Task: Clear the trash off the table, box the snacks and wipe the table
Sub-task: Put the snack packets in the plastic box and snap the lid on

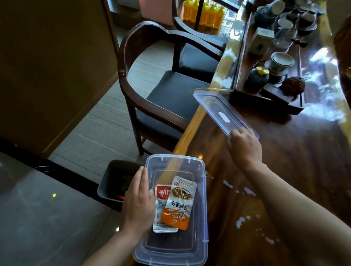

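A clear plastic box stands at the table's left edge, partly overhanging it. Inside lie two snack packets, an orange one overlapping a red-and-white one. My left hand lies flat against the box's left wall with its fingers together. My right hand grips the near end of the clear lid, which is tilted above the table beyond the box.
A dark wastebin stands on the floor left of the box. Two dark wooden chairs sit along the table's left side. A tea tray with cups and jars fills the far table. White specks dot the glossy wood.
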Demonstrator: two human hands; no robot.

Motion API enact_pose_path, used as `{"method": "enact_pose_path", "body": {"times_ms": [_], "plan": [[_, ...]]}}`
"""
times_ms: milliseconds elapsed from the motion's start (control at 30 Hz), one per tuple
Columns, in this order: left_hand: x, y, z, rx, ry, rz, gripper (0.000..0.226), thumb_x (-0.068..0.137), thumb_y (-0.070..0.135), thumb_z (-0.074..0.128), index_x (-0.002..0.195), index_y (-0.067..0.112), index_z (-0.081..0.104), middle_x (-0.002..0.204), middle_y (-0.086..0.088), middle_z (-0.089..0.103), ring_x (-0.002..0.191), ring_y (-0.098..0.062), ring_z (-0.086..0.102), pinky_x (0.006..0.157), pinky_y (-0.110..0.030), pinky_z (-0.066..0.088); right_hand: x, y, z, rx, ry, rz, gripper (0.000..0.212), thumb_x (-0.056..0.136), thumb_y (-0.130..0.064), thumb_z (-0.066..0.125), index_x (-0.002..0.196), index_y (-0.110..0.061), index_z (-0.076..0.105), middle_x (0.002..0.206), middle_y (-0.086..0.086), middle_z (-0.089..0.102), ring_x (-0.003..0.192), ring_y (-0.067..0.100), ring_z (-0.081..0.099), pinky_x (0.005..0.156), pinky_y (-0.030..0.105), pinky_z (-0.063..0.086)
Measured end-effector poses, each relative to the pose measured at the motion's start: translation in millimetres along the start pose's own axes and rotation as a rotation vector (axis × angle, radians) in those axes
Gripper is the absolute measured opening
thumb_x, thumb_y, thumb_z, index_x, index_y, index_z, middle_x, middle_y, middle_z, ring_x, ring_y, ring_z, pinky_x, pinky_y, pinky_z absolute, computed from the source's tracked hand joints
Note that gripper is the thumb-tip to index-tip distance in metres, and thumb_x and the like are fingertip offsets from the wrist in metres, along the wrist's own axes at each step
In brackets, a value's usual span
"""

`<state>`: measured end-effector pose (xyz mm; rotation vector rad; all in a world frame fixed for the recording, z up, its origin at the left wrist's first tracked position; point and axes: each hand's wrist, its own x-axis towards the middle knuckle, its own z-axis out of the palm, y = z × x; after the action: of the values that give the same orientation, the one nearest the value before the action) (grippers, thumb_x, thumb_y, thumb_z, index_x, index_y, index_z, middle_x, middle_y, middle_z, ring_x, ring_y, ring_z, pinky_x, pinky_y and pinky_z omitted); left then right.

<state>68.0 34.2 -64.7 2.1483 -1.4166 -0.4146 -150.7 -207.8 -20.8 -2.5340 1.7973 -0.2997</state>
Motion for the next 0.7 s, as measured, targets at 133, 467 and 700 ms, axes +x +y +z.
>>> {"method": "enact_pose_path", "body": {"times_ms": [133, 467, 700], "plan": [[0, 5, -2, -0.026, -0.022, -0.021, 0.061, 0.098, 0.010, 0.048, 0.154, 0.008, 0.023, 0.160, -0.012, 0.027, 0.144, -0.026, 0.032, 0.109, -0.035, 0.034, 0, 4, -32, 0.079, 0.182, -0.016, 0.015, 0.090, -0.015, 0.064, 0.086, -0.002, 0.069, 0.085, 0.015, 0.062, 0.084, 0.035, 0.056, 0.065, 0.037, 0.046], [0, 17, -3, -0.215, 0.000, -0.107, 0.050, 0.104, 0.014, 0.036, 0.153, 0.013, 0.029, 0.159, -0.008, 0.031, 0.142, -0.022, 0.036, 0.104, -0.027, 0.032, -45, -4, -57, 0.249, 0.366, 0.005, 0.008, 0.087, -0.013, 0.068, 0.086, -0.006, 0.071, 0.082, 0.009, 0.063, 0.079, 0.027, 0.055, 0.067, 0.030, 0.041], [9, 40, -24, -0.244, 0.074, -0.018, 0.050, 0.098, 0.017, 0.051, 0.146, 0.013, 0.041, 0.149, -0.005, 0.041, 0.130, -0.013, 0.042, 0.098, -0.030, 0.040, -82, -26, -107, 0.906, 0.498, 0.241, 0.005, 0.088, -0.013, 0.072, 0.086, -0.017, 0.073, 0.078, -0.002, 0.069, 0.070, 0.011, 0.063, 0.067, 0.026, 0.051]]}}
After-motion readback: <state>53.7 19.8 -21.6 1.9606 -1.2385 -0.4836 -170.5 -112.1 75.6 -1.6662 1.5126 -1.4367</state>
